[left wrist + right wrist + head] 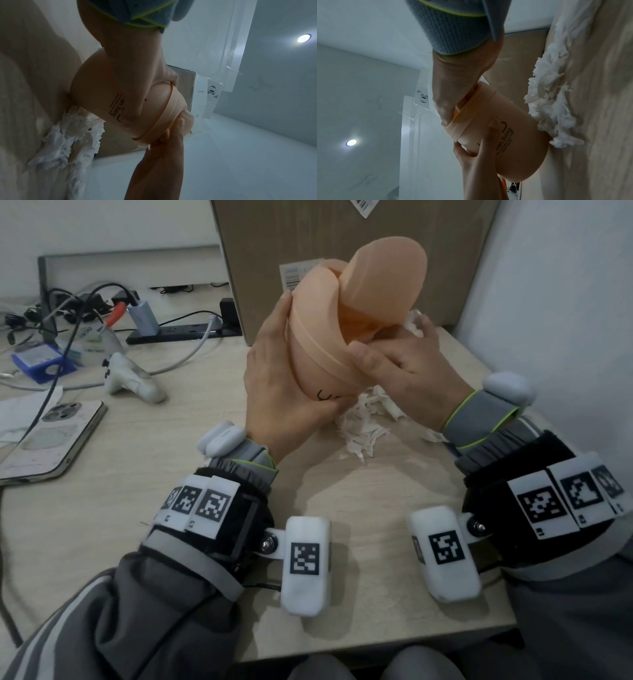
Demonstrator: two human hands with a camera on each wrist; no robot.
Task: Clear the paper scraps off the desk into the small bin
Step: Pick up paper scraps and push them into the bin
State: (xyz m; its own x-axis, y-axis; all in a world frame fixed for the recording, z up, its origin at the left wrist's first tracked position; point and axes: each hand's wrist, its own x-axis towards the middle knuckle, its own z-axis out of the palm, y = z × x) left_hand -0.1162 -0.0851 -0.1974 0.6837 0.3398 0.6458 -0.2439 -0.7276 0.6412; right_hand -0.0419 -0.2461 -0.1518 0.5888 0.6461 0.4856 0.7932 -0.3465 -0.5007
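I hold a small peach bin [325, 344] off the desk in both hands, tilted away from me, with its swing lid [387, 278] tipped up. My left hand [277, 364] grips the bin's left side and rim. Gripping the right side is my right hand [394, 357], thumb on the rim band. White paper scraps [366, 422] lie heaped on the desk right under the bin. A further white scrap [416, 323] shows by my right fingertips. The wrist views show the bin [109, 97] [513, 142] with its base next to the scraps [68, 135] [553, 94].
A large cardboard box [342, 244] stands just behind the bin. A white wall [565, 302] closes off the right side. To the left lie a phone [51, 440], a white controller [133, 378], a power strip [185, 332], a blue box [42, 361] and tangled cables.
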